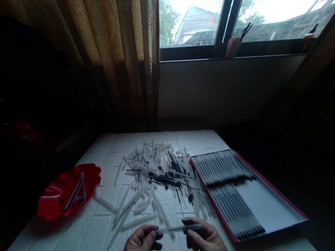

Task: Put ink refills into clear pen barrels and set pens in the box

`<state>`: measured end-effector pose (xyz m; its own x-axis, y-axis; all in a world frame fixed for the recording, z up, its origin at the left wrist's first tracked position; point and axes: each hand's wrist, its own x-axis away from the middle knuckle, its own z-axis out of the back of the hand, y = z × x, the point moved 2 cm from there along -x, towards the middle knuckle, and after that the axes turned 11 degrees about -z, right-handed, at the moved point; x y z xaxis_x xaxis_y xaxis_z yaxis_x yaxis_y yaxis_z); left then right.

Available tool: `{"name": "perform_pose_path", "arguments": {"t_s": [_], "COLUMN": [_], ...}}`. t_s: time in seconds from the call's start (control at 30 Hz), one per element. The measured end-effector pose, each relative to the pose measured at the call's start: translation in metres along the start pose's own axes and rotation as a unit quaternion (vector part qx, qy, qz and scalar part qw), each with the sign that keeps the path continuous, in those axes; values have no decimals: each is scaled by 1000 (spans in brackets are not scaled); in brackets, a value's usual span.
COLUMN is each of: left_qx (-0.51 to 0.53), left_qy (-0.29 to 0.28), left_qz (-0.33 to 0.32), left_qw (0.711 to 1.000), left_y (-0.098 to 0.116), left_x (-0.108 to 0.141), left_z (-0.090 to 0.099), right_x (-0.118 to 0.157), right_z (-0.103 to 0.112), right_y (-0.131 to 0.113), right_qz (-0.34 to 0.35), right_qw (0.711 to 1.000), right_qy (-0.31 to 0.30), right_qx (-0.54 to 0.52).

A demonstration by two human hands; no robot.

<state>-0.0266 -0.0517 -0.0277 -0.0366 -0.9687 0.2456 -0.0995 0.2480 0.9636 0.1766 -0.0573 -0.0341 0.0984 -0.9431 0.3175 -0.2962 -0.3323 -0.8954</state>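
My left hand (142, 246) and right hand (206, 239) pinch a pen (176, 229) between them, just left of the box (271, 206). Loose tubes (126, 209) and dark sticks (166, 178) crowd the desk (63, 250) beside the box; a red bowl (92, 177) sits well left of it.

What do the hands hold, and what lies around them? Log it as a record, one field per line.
Left hand: pinching one end of a slim translucent tube
Right hand: pinching the same tube near its other end
Surface: white brick-patterned tabletop
Beyond the hands: scattered loose translucent tubes and thin black rods
Left side: red scalloped-edge dish containing a few translucent tubes
Right side: shallow red-edged tray with two rows of dark-cored pen-like sticks; white floor shows beside the nearer row
Background: gold patterned curtain, dark-framed window
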Motion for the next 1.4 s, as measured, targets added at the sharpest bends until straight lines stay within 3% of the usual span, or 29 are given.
{"name": "perform_pose_path", "arguments": {"t_s": [0.27,0.43,0.53,0.63,0.73,0.83,1.0,1.23,1.33,1.4], "left_qx": [-49,-194,-342,-513,-630,-674,-665,-623,-563,-461], "left_qy": [-22,-91,-48,-29,-33,-36,-54,-56,-41,-33], "left_qz": [-37,-137,-196,-240,-221,-187,-180,-188,-213,-243], "left_qw": [998,967,918,824,744,714,722,758,798,853], "left_y": [-12,2,24,40,42,41,47,46,46,47], "left_x": [4,-5,-23,-43,-57,-63,-68,-66,-66,-66], "left_z": [-17,-15,-3,1,-6,-16,-20,-15,-14,-16], "right_x": [-12,-15,-13,-14,-14,-14,-19,-22,-21,-20], "right_z": [3,6,7,6,5,6,13,12,11,11], "right_y": [13,9,5,6,9,13,21,28,26,24], "right_qz": [0,-11,-25,-31,-19,-8,3,13,24,27], "right_qw": [996,991,983,983,988,992,996,996,996,996], "right_qy": [80,116,153,138,114,107,80,77,81,82], "right_qx": [-36,-67,-96,-120,-107,-72,-28,-53,-41,-30]}}
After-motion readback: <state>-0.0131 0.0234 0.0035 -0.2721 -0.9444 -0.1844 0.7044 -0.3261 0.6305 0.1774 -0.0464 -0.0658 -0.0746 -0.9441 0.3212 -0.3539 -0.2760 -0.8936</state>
